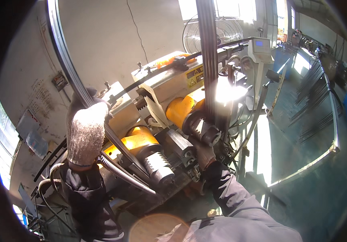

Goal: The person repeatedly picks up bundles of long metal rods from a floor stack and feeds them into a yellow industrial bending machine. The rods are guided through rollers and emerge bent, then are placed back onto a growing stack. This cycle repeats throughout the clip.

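Note:
In a whitish knit glove with dirt on it, my left hand (86, 133) is closed round a bundle of long, thin metal rods (66, 56). The bundle slants from the upper left down past a yellow cylinder with a dark ribbed end (157, 165). My right hand (203, 153), also gloved, reaches in beside the second dark ribbed spindle (202, 128) of the machine; its fingers are hidden. Just above that spindle, another bundle of metal rods (208, 52) runs upward out of view. Between the two spindles sits a dark metal block (177, 143).
A control box with a small screen (261, 46) stands at the machine's right, with a large fan (230, 32) behind. Corrugated hoses (121, 173) cross the machine's left side. Several long rods (310, 101) lie at the right near a pale metal rail (310, 165). Sunlight glares off the machine.

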### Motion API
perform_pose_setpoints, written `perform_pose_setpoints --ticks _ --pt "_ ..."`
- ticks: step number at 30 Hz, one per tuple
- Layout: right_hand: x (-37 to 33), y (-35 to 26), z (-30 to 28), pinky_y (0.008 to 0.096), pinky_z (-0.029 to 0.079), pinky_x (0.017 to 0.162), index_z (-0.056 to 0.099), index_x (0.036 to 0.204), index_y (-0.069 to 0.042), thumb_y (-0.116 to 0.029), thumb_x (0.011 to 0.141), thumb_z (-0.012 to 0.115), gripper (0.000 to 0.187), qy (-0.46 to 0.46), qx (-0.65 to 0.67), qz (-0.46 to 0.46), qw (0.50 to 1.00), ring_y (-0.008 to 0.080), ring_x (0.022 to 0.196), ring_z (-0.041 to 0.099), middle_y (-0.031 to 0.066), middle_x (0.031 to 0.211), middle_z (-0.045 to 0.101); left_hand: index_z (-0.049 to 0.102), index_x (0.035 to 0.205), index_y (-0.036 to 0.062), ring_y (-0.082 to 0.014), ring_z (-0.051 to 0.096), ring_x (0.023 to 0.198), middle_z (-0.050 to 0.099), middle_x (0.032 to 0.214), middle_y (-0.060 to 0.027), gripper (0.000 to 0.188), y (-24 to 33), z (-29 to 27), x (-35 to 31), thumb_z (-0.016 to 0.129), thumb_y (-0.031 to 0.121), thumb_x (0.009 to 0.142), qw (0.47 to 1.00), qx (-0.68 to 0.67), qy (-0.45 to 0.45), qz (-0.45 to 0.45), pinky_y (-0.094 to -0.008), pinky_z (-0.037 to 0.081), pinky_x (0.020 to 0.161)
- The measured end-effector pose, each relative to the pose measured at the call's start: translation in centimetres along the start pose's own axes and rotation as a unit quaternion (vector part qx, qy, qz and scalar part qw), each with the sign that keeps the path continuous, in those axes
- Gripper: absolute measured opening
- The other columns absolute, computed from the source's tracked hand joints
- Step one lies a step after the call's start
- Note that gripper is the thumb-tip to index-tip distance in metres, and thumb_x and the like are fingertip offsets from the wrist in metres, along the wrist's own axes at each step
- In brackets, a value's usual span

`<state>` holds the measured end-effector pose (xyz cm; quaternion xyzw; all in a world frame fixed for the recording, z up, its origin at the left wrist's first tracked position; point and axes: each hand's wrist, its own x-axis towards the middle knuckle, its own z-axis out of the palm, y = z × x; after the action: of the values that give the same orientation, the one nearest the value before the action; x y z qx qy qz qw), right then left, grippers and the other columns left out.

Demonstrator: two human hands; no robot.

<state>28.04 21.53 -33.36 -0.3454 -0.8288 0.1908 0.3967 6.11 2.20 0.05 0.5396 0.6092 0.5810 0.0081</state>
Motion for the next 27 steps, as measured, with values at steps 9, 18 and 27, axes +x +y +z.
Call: perform_pose_setpoints --ticks 9,18,27 --pt "-0.1 -0.2 0.9 0.0359 0.055 0.097 0.071 0.138 -0.002 -0.028 0.103 0.075 0.044 0.063 0.445 0.147 0.881 0.0164 0.112 0.067 0.0059 0.125 0.073 0.062 0.132 0.0015 -0.0178 0.073 0.085 0.072 0.097 -0.0063 0.031 0.5 0.3 -0.1 0.070 -0.002 0.102 0.999 -0.053 0.000 -0.002 -0.0297 0.059 0.076" --pt "0.0 1.1 1.7 0.0355 0.054 0.093 0.071 0.137 -0.003 -0.024 0.102 0.073 0.041 0.038 0.384 0.127 0.914 0.0163 0.108 0.064 0.0045 0.123 0.072 0.062 0.131 0.0026 -0.0178 0.072 0.084 0.073 0.101 -0.0078 0.033 0.3 0.5 0.0 0.073 -0.002 0.100 0.998 -0.052 0.015 -0.025 -0.0305 0.060 0.075" --pt "-0.2 1.5 2.5 0.0355 0.055 0.095 0.070 0.141 -0.004 -0.020 0.099 0.078 0.045 0.050 0.460 0.145 0.875 0.0173 0.113 0.066 0.0041 0.128 0.071 0.063 0.131 0.0029 -0.0177 0.074 0.085 0.073 0.101 -0.0066 0.034 1.0 0.5 -0.2 0.076 0.002 0.101 0.997 -0.062 0.012 -0.040 -0.0309 0.062 0.076"
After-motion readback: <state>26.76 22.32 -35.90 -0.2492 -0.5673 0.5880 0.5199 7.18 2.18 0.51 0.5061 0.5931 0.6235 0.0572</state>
